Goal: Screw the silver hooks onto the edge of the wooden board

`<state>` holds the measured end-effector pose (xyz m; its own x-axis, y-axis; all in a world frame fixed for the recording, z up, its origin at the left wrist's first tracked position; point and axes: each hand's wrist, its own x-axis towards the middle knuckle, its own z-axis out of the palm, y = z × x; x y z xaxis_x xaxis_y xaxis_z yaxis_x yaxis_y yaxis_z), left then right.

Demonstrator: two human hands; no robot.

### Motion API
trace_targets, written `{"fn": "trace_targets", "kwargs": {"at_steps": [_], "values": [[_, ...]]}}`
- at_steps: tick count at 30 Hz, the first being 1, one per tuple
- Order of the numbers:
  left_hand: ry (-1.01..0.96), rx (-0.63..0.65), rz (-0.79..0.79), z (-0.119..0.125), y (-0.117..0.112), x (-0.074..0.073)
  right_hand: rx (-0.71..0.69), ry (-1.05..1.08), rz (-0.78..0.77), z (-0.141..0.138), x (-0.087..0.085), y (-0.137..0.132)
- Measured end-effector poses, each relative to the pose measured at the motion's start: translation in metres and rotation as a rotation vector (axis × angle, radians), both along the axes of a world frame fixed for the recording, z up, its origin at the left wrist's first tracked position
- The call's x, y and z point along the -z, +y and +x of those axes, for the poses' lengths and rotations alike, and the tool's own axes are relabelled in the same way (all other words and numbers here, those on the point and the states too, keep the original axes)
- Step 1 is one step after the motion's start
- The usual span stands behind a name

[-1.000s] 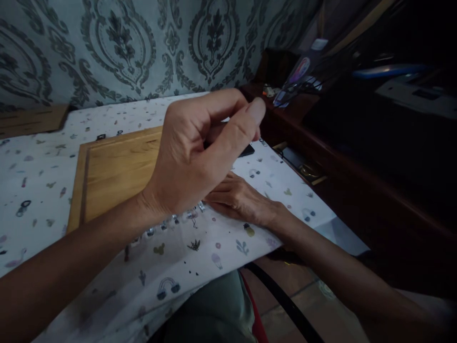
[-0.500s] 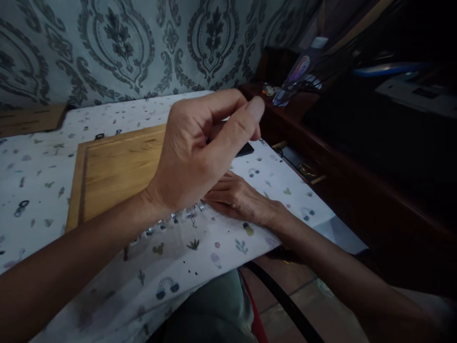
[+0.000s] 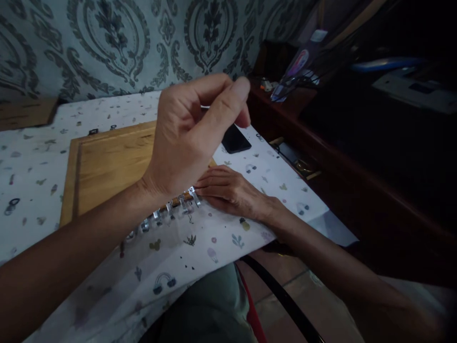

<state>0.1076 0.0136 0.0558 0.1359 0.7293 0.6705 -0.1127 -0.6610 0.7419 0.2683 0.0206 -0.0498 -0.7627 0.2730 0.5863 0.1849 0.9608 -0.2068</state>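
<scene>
My left hand (image 3: 189,138) is raised above the table with thumb and forefinger pinched together; what they hold is too small and hidden to name. Under it lies a wooden board (image 3: 110,166) on a white patterned cloth (image 3: 221,238). Along the board's near edge runs a row of several small metal clips (image 3: 171,209). My right hand (image 3: 228,190) lies flat on the cloth at the board's near right corner, fingers stretched out and pressed down beside the last clip.
A black phone (image 3: 235,140) lies on the cloth just beyond my left hand. A dark wooden desk (image 3: 321,143) with cluttered items stands at the right. Patterned wallpaper (image 3: 107,43) backs the table. A second wooden piece (image 3: 24,112) sits far left.
My left hand has lifted a little and shifted left, uncovering the black phone. The clips at the board's edge show more. My right hand stays pressed in place.
</scene>
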Motion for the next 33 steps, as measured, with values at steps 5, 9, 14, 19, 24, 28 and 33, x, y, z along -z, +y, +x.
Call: {"fn": "trace_targets", "kwargs": {"at_steps": [5, 9, 14, 19, 24, 28, 33], "values": [[-0.030, -0.009, -0.038, -0.001, 0.002, -0.004, 0.246, 0.024, -0.134, 0.014, -0.014, -0.019], [-0.115, 0.043, -0.044, -0.003, 0.006, -0.001, 0.334, -0.103, -0.318, 0.026, -0.019, -0.037], [-0.208, 0.108, 0.064, -0.005, 0.016, 0.004, 0.396, -0.275, -0.388, 0.031, -0.014, -0.046], [-0.120, 0.130, 0.102, -0.008, 0.025, 0.007, 0.419, -0.300, -0.387, 0.020, -0.008, -0.047], [-0.105, 0.058, 0.064, -0.008, 0.014, 0.005, 0.399, -0.325, -0.312, 0.009, -0.007, -0.047], [-0.080, 0.023, 0.070, -0.010, 0.007, 0.005, 0.372, -0.302, -0.305, 0.010, -0.011, -0.047], [-0.124, 0.056, 0.141, -0.007, 0.013, 0.008, 0.334, -0.137, -0.439, 0.011, -0.011, -0.045]]}}
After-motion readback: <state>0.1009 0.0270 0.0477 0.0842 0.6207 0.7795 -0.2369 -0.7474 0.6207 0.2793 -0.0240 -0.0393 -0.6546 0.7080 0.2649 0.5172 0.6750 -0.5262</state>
